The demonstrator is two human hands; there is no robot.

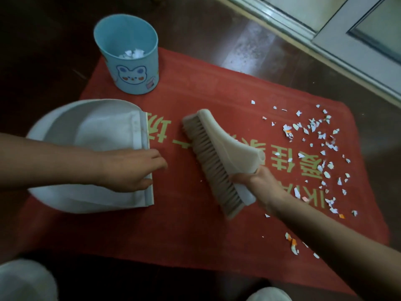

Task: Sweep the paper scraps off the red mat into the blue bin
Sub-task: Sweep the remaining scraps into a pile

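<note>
A red mat point(195, 101) with yellow characters lies on the dark floor. Several white paper scraps point(321, 148) are scattered over its right part. A blue bin point(128, 59) with a bear drawing stands on the mat's far left corner and holds some white scraps. A white dustpan point(86, 131) lies flat on the mat's left side, its lip facing right. My left hand point(134, 170) rests over that lip, fingers curled at its edge. My right hand point(258, 177) grips a cream brush point(217, 157) by its body, bristles down-left, in the middle of the mat.
Dark wooden floor point(43, 51) surrounds the mat. A white door frame and threshold point(325, 35) run along the far right. Pale knees point(23, 281) show at the bottom edge.
</note>
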